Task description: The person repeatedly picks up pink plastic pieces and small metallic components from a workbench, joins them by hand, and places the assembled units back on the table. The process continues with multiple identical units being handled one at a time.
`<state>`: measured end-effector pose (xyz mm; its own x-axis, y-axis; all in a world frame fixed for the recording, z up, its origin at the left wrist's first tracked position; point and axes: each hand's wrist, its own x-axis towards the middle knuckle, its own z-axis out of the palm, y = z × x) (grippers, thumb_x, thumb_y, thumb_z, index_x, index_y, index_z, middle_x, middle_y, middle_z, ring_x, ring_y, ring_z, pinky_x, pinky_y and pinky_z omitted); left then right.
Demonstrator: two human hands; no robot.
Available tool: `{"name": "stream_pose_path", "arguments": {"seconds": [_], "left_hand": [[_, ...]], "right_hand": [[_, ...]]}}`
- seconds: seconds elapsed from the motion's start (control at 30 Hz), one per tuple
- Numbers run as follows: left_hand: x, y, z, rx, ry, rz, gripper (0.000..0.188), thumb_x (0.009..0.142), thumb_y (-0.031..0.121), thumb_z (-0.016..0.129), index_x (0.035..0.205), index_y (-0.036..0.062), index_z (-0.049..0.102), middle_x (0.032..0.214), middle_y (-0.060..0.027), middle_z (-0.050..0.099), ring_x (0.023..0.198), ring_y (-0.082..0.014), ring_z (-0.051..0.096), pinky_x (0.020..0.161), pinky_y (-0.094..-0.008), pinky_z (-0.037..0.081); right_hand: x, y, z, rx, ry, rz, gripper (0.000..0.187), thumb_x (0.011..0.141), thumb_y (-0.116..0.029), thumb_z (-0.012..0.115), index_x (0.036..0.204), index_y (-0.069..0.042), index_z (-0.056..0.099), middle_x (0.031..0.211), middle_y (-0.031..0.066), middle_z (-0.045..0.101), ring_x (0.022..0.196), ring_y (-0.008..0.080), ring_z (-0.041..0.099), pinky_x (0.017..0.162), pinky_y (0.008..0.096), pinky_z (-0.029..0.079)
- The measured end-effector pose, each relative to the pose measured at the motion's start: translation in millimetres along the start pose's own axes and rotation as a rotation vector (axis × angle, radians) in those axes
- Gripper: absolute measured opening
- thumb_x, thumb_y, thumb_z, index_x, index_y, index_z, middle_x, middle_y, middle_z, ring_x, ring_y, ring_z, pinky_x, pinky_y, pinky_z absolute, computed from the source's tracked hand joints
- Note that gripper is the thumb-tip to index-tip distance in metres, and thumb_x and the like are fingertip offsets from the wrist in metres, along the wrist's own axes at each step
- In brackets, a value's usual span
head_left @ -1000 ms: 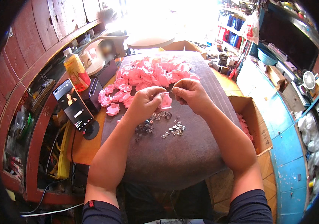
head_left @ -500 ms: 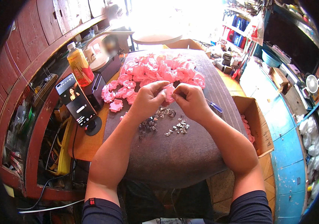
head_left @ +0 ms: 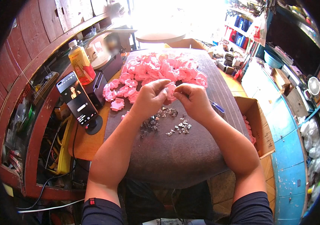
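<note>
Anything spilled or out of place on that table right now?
Nothing clearly wrong. The small metal parts lie loose on the tabletop, in scattered clusters without a tray, which looks untidy but may be deliberate.

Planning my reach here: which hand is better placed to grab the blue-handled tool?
Probably your right hand: it's nearer the blue-handled tool, while your left hand holds a pink piece.

It looks like a home workshop: a wooden cupboard (head_left: 26, 37), packed shelves (head_left: 239, 30), a fan (head_left: 313, 85) and a drink bottle (head_left: 81, 66) around a surface (head_left: 167, 161) bearing a screwdriver (head_left: 218, 108) and heaped pink plastic parts (head_left: 160, 67).
</note>
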<state>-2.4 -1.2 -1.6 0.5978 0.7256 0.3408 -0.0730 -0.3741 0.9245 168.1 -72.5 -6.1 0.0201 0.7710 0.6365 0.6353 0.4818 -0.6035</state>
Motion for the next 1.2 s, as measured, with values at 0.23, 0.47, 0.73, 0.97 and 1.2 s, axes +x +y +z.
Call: {"name": "stream_pose_path", "arguments": {"seconds": [0.23, 0.47, 0.73, 0.97, 1.2], "left_hand": [[1.3, -1.9, -2.1, -0.010, 0.049, 0.006, 0.032, 0.096, 0.001, 0.051, 0.127, -0.0061, 0.056, 0.099, -0.0096, 0.068, 0.079, -0.0124, 0.066, 0.072, -0.0271, 0.057], [0.8, -0.3, -1.1, -0.050, 0.040, -0.010, 0.033, 0.096, 0.000, 0.051, 0.128, -0.0028, 0.056, 0.103, -0.0094, 0.065, 0.081, -0.0121, 0.065, 0.073, -0.0273, 0.057], [1.2, -8.8, -3.5, 0.167, -0.017, 0.087, 0.035, 0.092, -0.002, 0.061, 0.126, 0.0006, 0.056, 0.102, -0.0071, 0.064, 0.087, -0.0092, 0.065, 0.073, -0.0246, 0.055], [3.0, -12.7, -1.9, 0.291, -0.002, 0.305, 0.035, 0.090, 0.000, 0.063, 0.125, 0.0018, 0.056, 0.103, -0.0069, 0.064, 0.089, -0.0104, 0.065, 0.075, -0.0242, 0.053], [0.5, -4.6, -1.3, 0.317, 0.013, 0.312, 0.036, 0.090, 0.002, 0.064, 0.125, 0.0017, 0.057, 0.104, -0.0082, 0.065, 0.090, -0.0114, 0.065, 0.078, -0.0263, 0.054]], "right_hand": [[-0.2, -7.9, -7.7, -0.141, -0.088, -0.162, 0.011, 0.084, -0.007, 0.066, 0.092, -0.001, 0.070, 0.077, 0.0139, 0.067, 0.069, 0.0238, 0.066, 0.062, 0.0352, 0.051], [2.8, -10.5, -7.9, 0.028, 0.083, 0.109, 0.016, 0.085, -0.018, 0.068, 0.090, -0.003, 0.066, 0.069, 0.0121, 0.063, 0.062, 0.0181, 0.062, 0.059, 0.0334, 0.048], [6.3, 5.7, -6.6, 0.551, -0.194, 0.368, 0.018, 0.093, -0.017, 0.065, 0.099, 0.000, 0.065, 0.077, -0.0007, 0.063, 0.067, 0.0049, 0.055, 0.059, 0.0210, 0.044], [7.1, 17.8, -10.4, 0.928, -0.339, 0.601, 0.016, 0.086, -0.016, 0.073, 0.094, -0.004, 0.067, 0.071, -0.0019, 0.058, 0.056, 0.0052, 0.047, 0.047, 0.0221, 0.035], [5.2, 14.4, -6.6, 1.019, -0.245, 0.650, 0.017, 0.085, -0.018, 0.076, 0.091, -0.004, 0.068, 0.072, 0.0007, 0.063, 0.054, 0.0034, 0.046, 0.045, 0.0195, 0.030]]}}
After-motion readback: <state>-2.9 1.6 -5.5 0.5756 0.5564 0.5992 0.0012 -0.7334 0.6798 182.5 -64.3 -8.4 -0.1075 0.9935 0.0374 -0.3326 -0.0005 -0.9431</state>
